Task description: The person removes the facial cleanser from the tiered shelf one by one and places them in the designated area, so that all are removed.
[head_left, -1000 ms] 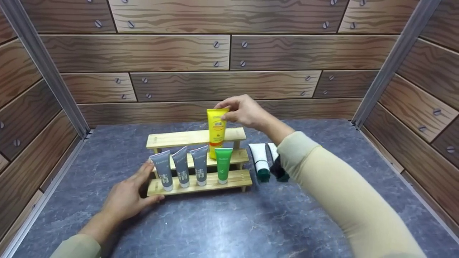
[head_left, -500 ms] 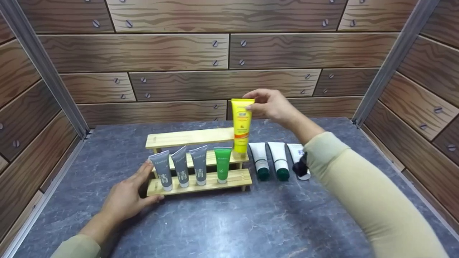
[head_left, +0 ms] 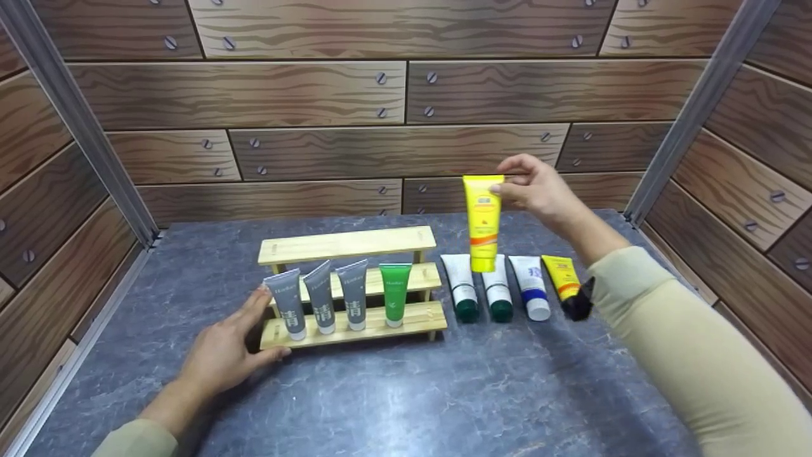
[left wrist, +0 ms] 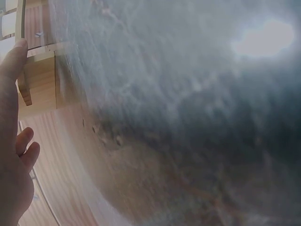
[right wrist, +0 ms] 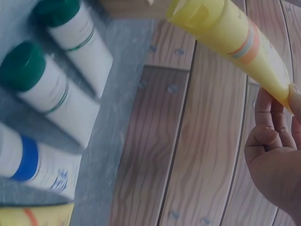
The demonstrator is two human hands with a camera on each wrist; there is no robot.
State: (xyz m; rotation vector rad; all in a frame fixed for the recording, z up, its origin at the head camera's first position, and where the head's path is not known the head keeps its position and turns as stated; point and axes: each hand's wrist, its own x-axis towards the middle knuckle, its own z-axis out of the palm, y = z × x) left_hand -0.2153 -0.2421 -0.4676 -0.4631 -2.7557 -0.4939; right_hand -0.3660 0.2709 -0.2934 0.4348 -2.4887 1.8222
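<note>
In the head view my right hand (head_left: 536, 190) pinches a yellow squeeze tube (head_left: 483, 222) by its flat crimped end, with the cap pointing down. The right wrist view shows the same yellow tube (right wrist: 235, 37) between thumb and fingers. My left hand (head_left: 219, 346) rests against the left end of a stepped wooden rack (head_left: 346, 244), thumb along the front of its lowest step. Three grey tubes (head_left: 353, 295) and one green tube (head_left: 395, 292) stand on that lowest step, the grey ones leaning. In the left wrist view, a straight digit touches the rack (left wrist: 40, 75).
Right of the rack, two white tubes with green caps (head_left: 467, 310), a white tube with a blue band (head_left: 535, 295) and another yellow tube (head_left: 561, 273) lie in a row. The right sleeve (head_left: 660, 317) reaches over the table (head_left: 393, 406). Wood-patterned walls (head_left: 406, 146) enclose it.
My right hand has moved right with the yellow tube, from over the rack's middle step to above the white tubes. More lying tubes have come into sight. My left hand has stayed put.
</note>
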